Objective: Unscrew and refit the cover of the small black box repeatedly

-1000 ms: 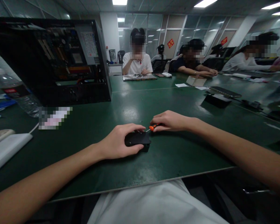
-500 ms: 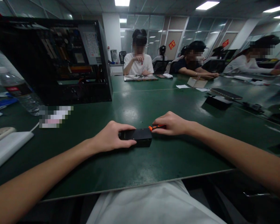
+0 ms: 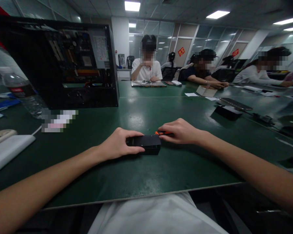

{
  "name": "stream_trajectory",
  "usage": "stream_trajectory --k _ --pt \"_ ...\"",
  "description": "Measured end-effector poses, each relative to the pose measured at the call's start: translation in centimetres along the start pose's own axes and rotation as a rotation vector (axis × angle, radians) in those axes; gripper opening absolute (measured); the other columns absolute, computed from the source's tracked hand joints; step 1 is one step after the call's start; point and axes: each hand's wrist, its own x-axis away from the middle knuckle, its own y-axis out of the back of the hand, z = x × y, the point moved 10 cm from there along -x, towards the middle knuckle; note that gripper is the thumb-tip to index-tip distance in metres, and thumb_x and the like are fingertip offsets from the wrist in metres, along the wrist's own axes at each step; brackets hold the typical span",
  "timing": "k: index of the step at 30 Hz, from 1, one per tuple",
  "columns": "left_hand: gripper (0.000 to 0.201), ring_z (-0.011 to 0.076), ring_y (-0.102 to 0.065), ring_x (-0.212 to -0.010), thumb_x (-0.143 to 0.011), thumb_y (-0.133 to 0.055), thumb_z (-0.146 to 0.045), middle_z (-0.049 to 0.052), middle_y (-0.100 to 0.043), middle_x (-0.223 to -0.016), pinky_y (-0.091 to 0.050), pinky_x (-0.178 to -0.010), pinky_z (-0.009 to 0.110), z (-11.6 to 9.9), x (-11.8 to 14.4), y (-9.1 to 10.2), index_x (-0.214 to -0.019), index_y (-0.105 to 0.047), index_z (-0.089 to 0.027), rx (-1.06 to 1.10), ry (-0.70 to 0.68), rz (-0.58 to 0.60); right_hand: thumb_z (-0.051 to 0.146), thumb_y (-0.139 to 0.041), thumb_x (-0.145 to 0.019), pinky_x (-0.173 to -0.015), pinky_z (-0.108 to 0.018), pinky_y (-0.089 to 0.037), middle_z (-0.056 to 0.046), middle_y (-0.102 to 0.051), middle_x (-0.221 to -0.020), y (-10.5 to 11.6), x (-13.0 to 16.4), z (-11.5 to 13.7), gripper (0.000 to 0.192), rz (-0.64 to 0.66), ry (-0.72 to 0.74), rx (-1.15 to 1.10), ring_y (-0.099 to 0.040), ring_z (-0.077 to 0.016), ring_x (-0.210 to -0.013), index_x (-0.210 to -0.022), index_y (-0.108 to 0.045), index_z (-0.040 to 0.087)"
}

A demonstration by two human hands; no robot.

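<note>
A small black box (image 3: 146,143) lies flat on the green bench (image 3: 146,175). The left hand (image 3: 117,144) clasps its left end, thumb and fingers pinching it. The right hand (image 3: 182,131) pinches an orange-tipped screwdriver (image 3: 161,133) at the box's far right corner.

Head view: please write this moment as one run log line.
left hand: grips small black rectangular box | right hand: holds orange-handled screwdriver at box edge | surface: green table

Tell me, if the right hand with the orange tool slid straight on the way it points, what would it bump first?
Probably the small black box. The right hand points its orange screwdriver left at the box's near end, almost touching.
</note>
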Motion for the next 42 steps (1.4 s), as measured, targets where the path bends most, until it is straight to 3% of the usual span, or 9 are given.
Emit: stream_trajectory --k 4,10,13,17,22,24,29,34,42 --pt "0.05 0.0177 -0.07 -0.076 -0.08 -0.08 -0.044 0.004 -0.079 -0.092 -0.049 -0.067 0.024 0.3 0.0 -0.2 -0.12 -0.076 -0.014 0.023 -0.013 -0.02 0.035 -0.045 -0.103 -0.063 -0.024 -0.041 -0.01 -0.074 -0.093 0.0 -0.2 0.8 0.038 -0.028 0.055 -0.064 -0.064 -0.0124 -0.07 -0.121 -0.067 0.01" --pt "0.047 0.0185 -0.071 -0.077 -0.08 -0.08 -0.041 0.006 -0.08 -0.094 -0.05 -0.068 0.024 0.1 0.0 0.0 -0.118 -0.077 -0.013 0.03 -0.032 -0.043 0.039 -0.046 -0.104 -0.066 -0.021 -0.045 -0.007 -0.074 -0.088 -2.0 -0.6 -0.2 0.04 0.052 -0.046 -0.468 -0.065 -0.0115 -0.073 -0.115 -0.07 0.009" --pt "0.049 0.0211 -0.072 -0.083 -0.079 -0.08 -0.042 0.008 -0.08 -0.099 -0.051 -0.072 0.027 -0.1 0.0 0.0 -0.118 -0.077 -0.012 0.023 -0.016 -0.041 0.04 -0.047 -0.103 -0.068 -0.021 -0.046 -0.007 -0.074 -0.091 -2.4 -0.7 -0.6 0.041 0.077 -0.072 -0.519 -0.066 -0.0119 -0.075 -0.117 -0.07 0.01" --pt "0.046 0.0213 -0.072 -0.082 -0.081 -0.078 -0.043 0.006 -0.08 -0.097 -0.051 -0.073 0.028 -0.1 -0.1 0.3 -0.117 -0.077 -0.014 0.058 0.02 -0.06 0.042 -0.053 -0.099 -0.071 -0.023 -0.045 -0.008 -0.073 -0.093 -1.5 -0.3 -1.4 0.037 0.112 -0.046 -0.341 -0.065 -0.0136 -0.078 -0.111 -0.07 0.012" --pt "0.048 0.0238 -0.071 -0.096 -0.084 -0.073 -0.049 0.008 -0.078 -0.109 -0.053 -0.083 0.03 1.7 -0.4 2.5 -0.118 -0.075 -0.015 0.214 0.089 -0.231 0.043 -0.048 -0.1 -0.067 -0.026 -0.041 -0.008 -0.069 -0.086 -1.0 0.4 -3.8 0.037 0.163 -0.145 -0.087 -0.061 -0.015 -0.072 -0.101 -0.07 0.013" --pt "0.049 0.0216 -0.07 -0.086 -0.087 -0.068 -0.053 0.009 -0.079 -0.102 -0.053 -0.077 0.029 3.0 -0.6 3.4 -0.113 -0.076 -0.013 0.265 0.126 -0.286 0.043 -0.046 -0.1 -0.072 -0.028 -0.043 -0.01 -0.07 -0.092 -1.2 0.5 -4.6 0.038 0.156 -0.216 -0.045 -0.063 -0.0175 -0.078 -0.104 -0.069 0.013" --pt "0.06 0.0134 -0.056 -0.053 -0.094 -0.05 -0.062 0.01 -0.077 -0.075 -0.042 -0.053 0.025 6.2 -0.8 3.7 -0.085 -0.079 -0.011 0.246 0.287 -0.262 0.043 -0.047 -0.1 -0.076 -0.03 -0.045 -0.012 -0.071 -0.098 -2.3 0.5 -5.7 0.039 0.175 -0.362 -0.047 -0.066 -0.0205 -0.085 -0.111 -0.069 0.013" --pt "0.053 0.0181 -0.062 -0.059 -0.092 -0.054 -0.058 0.007 -0.075 -0.071 -0.041 -0.055 0.026 6.6 -0.9 3.7 -0.085 -0.082 -0.013 -0.022 0.303 -0.189 0.046 -0.047 -0.101 -0.074 -0.029 -0.044 -0.011 -0.072 -0.105 -2.6 0.6 -5.4 0.039 0.223 -0.374 0.028 -0.066 -0.0199 -0.087 -0.111 -0.069 0.016" --pt "0.039 0.0246 -0.072 -0.086 -0.089 -0.061 -0.046 0.009 -0.08 -0.098 -0.051 -0.071 0.03 6.4 -1.1 4.2 -0.105 -0.08 -0.017 -0.308 0.218 -0.171 0.051 -0.039 -0.103 -0.067 -0.031 -0.042 -0.01 -0.071 -0.102 -1.1 0.4 -4.6 0.047 0.199 -0.397 0.171 -0.066 -0.0213 -0.081 -0.11 -0.07 0.016"
